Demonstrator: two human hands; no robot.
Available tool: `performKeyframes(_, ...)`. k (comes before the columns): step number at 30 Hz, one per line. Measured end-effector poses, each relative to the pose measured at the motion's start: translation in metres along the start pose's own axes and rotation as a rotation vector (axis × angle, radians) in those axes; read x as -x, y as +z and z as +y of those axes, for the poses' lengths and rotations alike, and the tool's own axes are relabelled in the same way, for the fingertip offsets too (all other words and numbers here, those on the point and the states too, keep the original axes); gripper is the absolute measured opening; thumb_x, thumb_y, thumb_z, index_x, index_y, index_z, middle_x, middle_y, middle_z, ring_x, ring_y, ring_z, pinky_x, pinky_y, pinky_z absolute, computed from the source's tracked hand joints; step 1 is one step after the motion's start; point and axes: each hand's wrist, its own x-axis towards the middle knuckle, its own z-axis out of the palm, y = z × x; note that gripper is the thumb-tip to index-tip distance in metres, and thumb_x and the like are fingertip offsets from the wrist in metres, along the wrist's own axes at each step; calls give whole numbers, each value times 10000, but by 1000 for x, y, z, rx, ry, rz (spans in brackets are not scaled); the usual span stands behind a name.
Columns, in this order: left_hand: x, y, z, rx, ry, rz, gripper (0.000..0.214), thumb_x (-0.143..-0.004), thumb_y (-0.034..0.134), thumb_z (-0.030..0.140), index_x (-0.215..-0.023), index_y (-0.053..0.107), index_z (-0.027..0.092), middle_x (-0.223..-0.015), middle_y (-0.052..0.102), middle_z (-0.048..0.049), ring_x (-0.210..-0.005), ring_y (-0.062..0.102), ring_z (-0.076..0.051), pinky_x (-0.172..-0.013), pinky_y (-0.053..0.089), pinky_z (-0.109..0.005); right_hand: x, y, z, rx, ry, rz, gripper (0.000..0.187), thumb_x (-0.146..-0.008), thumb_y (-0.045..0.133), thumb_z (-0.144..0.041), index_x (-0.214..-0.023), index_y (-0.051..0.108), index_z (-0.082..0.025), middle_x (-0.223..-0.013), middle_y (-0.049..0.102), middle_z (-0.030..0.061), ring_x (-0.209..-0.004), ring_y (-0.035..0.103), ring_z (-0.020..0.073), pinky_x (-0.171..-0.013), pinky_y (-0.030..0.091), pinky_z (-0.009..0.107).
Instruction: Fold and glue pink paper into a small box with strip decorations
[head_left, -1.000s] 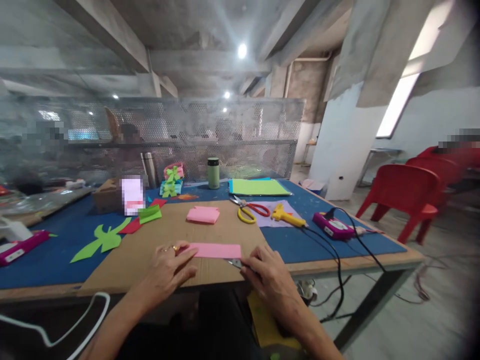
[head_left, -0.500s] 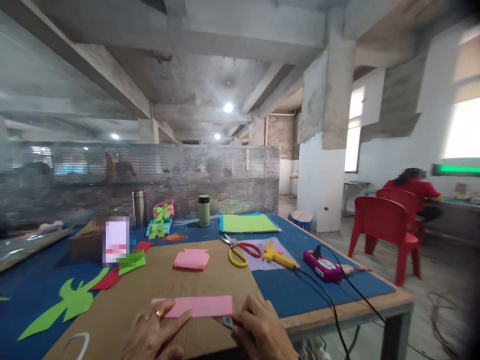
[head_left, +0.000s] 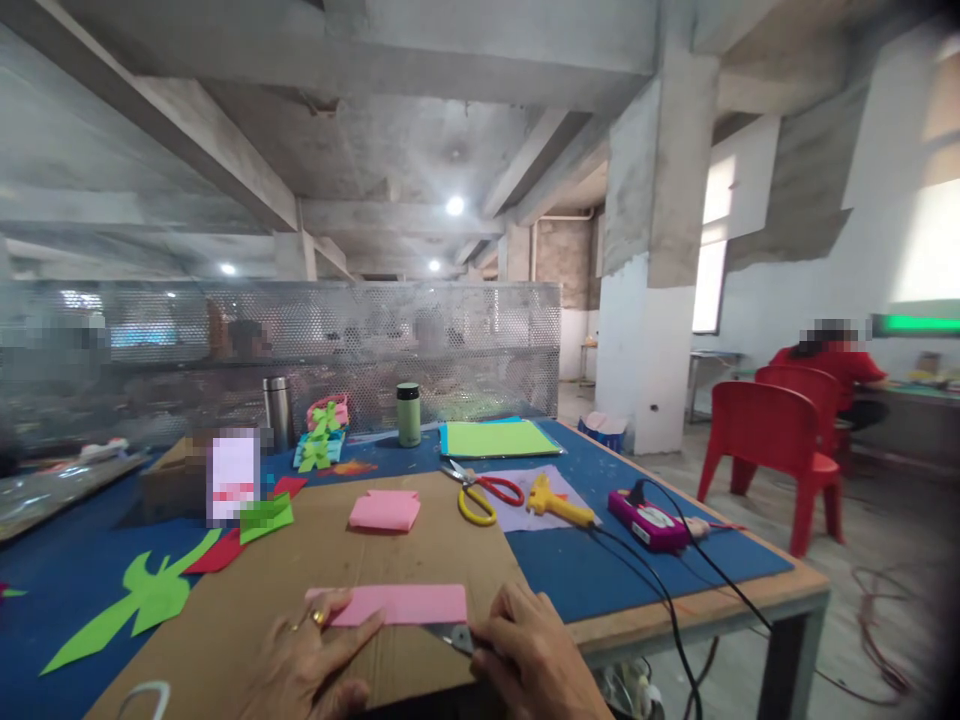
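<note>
A folded pink paper strip (head_left: 401, 604) lies on a brown cardboard sheet (head_left: 315, 560) near the table's front edge. My left hand (head_left: 315, 665), with a ring on one finger, presses its fingertips flat on the strip's left end. My right hand (head_left: 529, 660) is closed on a small metal blade or snips (head_left: 456, 637) whose tip lies at the strip's lower right corner. A second folded pink piece (head_left: 385, 510) rests farther back on the cardboard.
On the blue mat (head_left: 637, 570) lie scissors (head_left: 480, 492), a yellow glue gun (head_left: 559, 502), a magenta device (head_left: 649, 520) with black cables over the edge, green paper cut-outs (head_left: 142, 600), two flasks (head_left: 408, 414). Red chairs (head_left: 772, 450) and a seated person (head_left: 832, 365) at right.
The view has tilted upward, so my hands and the strip sit lower in the picture. Both hands keep their hold on the strip and the blade.
</note>
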Motion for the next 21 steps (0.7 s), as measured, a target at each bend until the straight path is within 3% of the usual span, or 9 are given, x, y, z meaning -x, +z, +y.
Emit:
performKeyframes(7,0,-1,3,-4,-19,-6,494,-883,487,682,-1346,520,513,-1350,642,-59,-1213,605,-318,-932,527,-472,-11,-3,-17,-25,73,-32,125,-865,636,-150,-902,717,-237,-984,653,39,-959,584,204,-816,387,340)
performKeyframes(21,3,-2,3,42,-27,-44,525,-904,492,646,-1406,439,504,-1389,600,-61,-1257,563,-311,-947,505,-443,-8,-5,-20,-108,92,-51,144,-833,669,-105,-878,727,-229,-966,648,24,-943,580,178,-806,384,303)
